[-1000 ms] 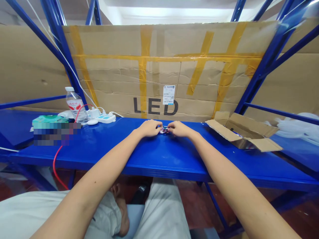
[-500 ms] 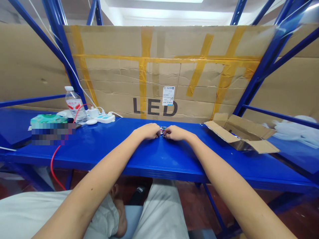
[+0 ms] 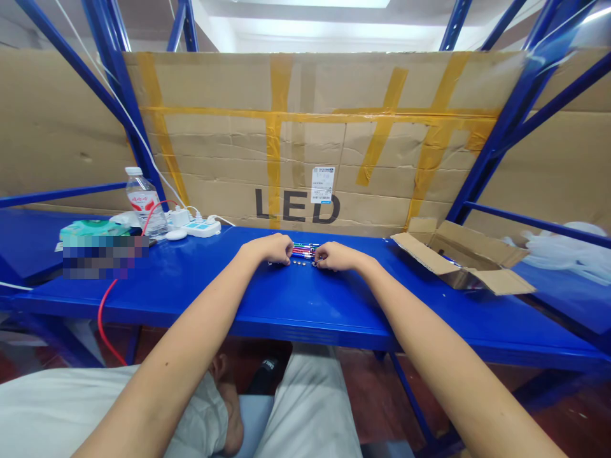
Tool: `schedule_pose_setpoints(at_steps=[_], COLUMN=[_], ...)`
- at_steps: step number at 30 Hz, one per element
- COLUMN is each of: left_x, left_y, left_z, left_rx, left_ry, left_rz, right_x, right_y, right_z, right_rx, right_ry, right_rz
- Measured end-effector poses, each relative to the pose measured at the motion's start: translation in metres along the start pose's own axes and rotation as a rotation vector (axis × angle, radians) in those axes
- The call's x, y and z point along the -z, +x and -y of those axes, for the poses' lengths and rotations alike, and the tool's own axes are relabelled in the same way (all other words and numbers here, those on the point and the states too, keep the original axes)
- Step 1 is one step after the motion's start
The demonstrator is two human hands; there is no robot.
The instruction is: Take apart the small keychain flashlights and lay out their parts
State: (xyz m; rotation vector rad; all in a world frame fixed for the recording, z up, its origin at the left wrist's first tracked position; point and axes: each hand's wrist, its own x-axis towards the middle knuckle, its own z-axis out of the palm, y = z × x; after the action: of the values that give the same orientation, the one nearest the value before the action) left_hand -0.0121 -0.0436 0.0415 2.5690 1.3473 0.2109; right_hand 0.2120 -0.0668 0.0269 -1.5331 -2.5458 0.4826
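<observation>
Curling narrowly, grip unclear, left hand (image 3: 278, 249) and right hand (image 3: 335, 256) flank sticks (image 3: 303, 249) well inside table edge (image 3: 315, 331)

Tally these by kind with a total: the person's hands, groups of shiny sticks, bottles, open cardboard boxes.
Left hand and right hand: 2
Group of shiny sticks: 1 (too crowded to count singly)
Bottle: 1
Open cardboard box: 1
Total: 5

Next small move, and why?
Probably ease the right hand slightly left, toward the small pieces: they lie in a row on the near side of the shiny sticks, and that hand is at the row's right end. The left hand is at the other end; its grip is unclear.
</observation>
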Motion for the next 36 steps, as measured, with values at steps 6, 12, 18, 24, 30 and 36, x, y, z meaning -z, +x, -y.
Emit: schedule_pose_setpoints(at_steps=[6, 12, 18, 24, 30, 36], left_x=[0.004, 0.003, 0.003, 0.003, -0.003, -0.010], left_y=[-0.005, -0.006, -0.003, 0.002, 0.006, 0.012], left_z=[0.004, -0.002, -0.001, 0.004, -0.011, -0.023], left_rx=[0.149, 0.211, 0.237, 0.166, -0.160, -0.296], left_ry=[-0.173, -0.393, -0.377, -0.179, -0.316, -0.522], left_rz=[0.080, 0.226, 0.240, -0.062, -0.330, -0.249], right_x=[0.001, 0.002, 0.001, -0.002, -0.002, -0.002], right_y=[-0.002, -0.002, 0.001, 0.005, 0.003, 0.005], right_z=[0.002, 0.002, -0.005, -0.008, -0.001, 0.003], right_rx=[0.006, 0.013, 0.033, 0.045, 0.105, 0.146], right_ry=[0.002, 0.005, 0.089, 0.143, 0.249, 0.467], right_rz=[0.024, 0.035, -0.012, -0.079, -0.221, -0.274])
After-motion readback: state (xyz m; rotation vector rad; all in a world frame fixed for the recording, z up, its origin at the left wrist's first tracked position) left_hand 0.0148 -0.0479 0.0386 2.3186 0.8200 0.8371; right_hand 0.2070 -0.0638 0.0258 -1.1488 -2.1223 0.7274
